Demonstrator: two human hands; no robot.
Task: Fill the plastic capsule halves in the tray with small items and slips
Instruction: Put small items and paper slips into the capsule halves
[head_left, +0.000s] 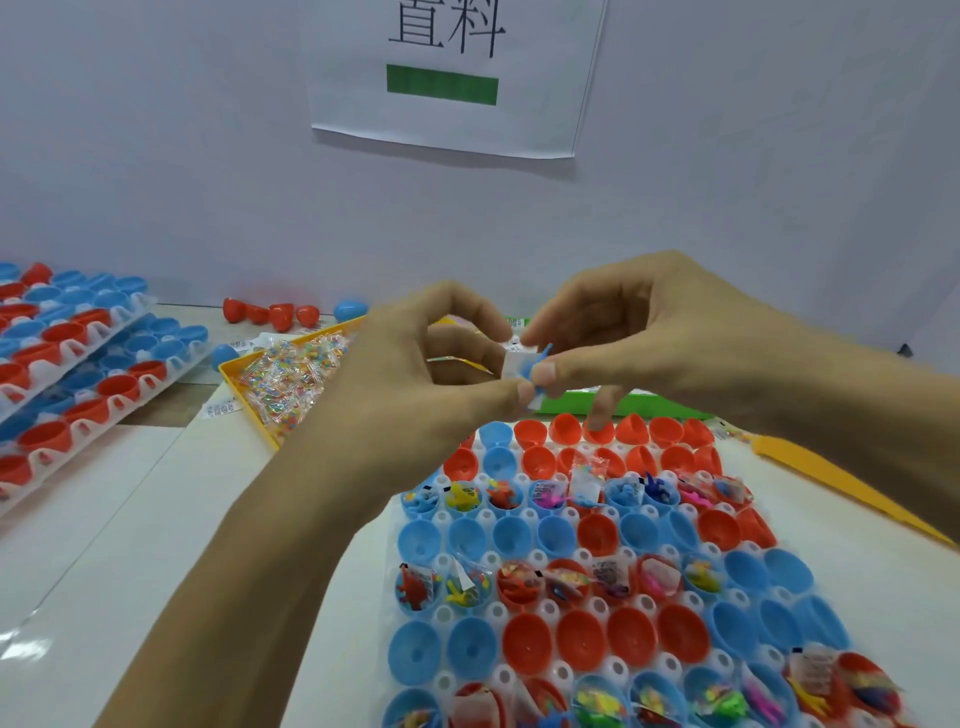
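Left hand (415, 364) and right hand (649, 338) pinch blue toy (535, 369) with slip above tray (530, 514); yellow bin (249, 384) of packets left, stacked trays (78, 364) beyond.

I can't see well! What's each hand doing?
Left hand: pinching a small white paper slip.
Right hand: pinching a small blue plastic toy.
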